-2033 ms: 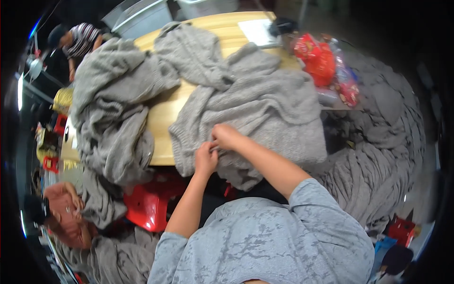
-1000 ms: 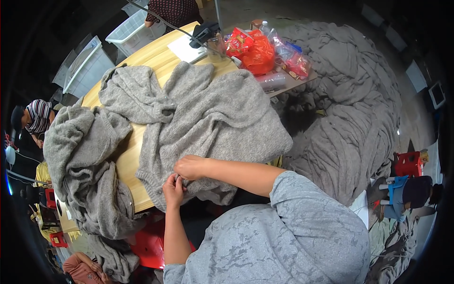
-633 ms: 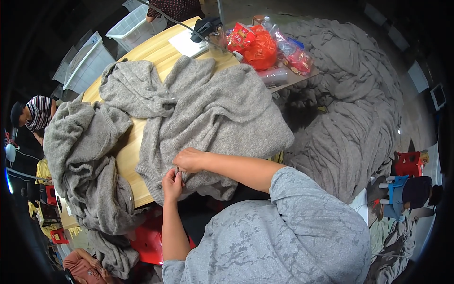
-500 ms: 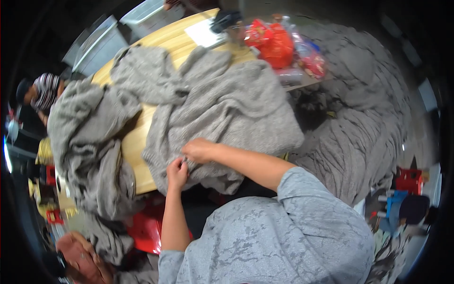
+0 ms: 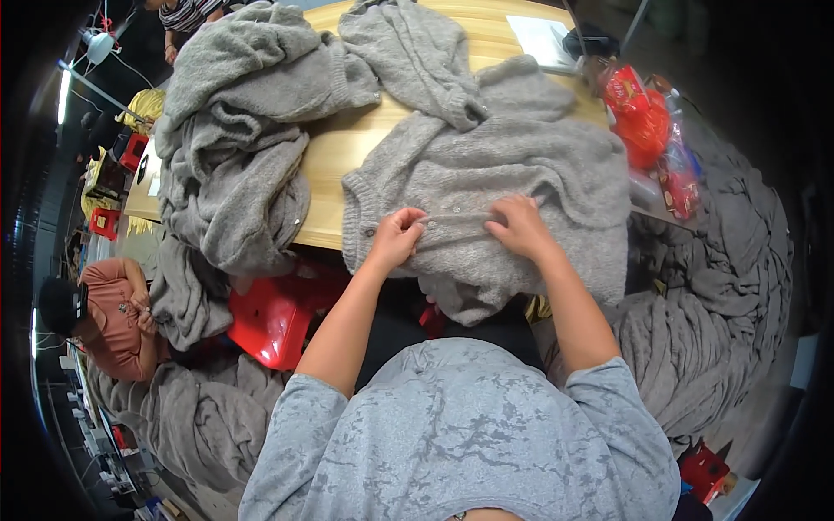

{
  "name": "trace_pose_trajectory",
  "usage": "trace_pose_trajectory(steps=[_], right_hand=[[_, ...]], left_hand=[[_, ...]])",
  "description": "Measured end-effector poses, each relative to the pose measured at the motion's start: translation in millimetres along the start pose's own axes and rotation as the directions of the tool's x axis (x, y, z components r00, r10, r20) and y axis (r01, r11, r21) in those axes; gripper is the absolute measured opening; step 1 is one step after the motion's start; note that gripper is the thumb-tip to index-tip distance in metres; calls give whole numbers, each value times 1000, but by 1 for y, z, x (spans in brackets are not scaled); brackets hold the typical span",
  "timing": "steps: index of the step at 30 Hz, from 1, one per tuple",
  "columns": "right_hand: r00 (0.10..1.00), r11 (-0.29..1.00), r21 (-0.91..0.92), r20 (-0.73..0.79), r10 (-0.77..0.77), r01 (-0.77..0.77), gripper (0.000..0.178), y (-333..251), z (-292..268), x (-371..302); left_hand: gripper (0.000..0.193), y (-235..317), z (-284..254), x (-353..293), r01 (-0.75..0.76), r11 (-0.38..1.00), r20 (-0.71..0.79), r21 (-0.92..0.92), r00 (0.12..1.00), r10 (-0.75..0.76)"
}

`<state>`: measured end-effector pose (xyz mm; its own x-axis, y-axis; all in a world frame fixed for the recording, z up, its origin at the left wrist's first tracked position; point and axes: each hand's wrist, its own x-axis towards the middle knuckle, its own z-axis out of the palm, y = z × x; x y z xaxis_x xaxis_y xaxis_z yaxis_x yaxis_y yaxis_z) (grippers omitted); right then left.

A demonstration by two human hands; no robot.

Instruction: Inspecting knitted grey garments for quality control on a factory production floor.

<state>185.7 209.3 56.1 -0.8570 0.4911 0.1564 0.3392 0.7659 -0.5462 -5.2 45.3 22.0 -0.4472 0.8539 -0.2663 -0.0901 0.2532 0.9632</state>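
Observation:
A fuzzy grey knit cardigan (image 5: 556, 161) lies spread over the table's near edge, its lower part hanging down. My left hand (image 5: 398, 236) pinches the garment's edge band between thumb and fingers, close to a small dark button (image 5: 371, 232). Farther right, my right hand (image 5: 521, 226) grips the same band, thumb toward the left hand. Between them the strip is drawn out fairly straight. What lies under the fingertips is partly hidden.
More grey knitwear (image 5: 243, 165) is heaped at the table's left. White paper (image 5: 540, 42) and red plastic bags (image 5: 638, 117) lie at the far right. A large grey knit pile (image 5: 712, 347) fills the right side. A red stool (image 5: 271, 321) and a seated person (image 5: 117, 317) are at left.
My hands were close together at the cardigan's left part; now they are apart, the right hand having moved rightward along the edge. The view has shifted, and the cardigan lies flatter.

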Motion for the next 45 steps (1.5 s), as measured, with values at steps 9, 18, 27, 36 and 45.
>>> trace_pose_trajectory(steps=[9,18,27,36,45], right_hand=[[981,909,379,-12,193,-174,25,4,9,-4],[976,845,495,29,217,-202,24,1,30,8],[963,747,607,173,209,-271,11,16,39,12],[953,520,800,226,202,-300,11,13,37,9],[948,478,820,292,127,-317,11,18,36,9]], left_hand=[[20,54,55,20,-394,515,239,762,909,341],[16,38,49,33,99,951,60,294,991,-122],[9,34,43,27,424,854,251,-303,900,-358],[6,33,40,24,341,931,199,-132,929,-312],[19,57,57,28,-4,863,114,505,992,-62]])
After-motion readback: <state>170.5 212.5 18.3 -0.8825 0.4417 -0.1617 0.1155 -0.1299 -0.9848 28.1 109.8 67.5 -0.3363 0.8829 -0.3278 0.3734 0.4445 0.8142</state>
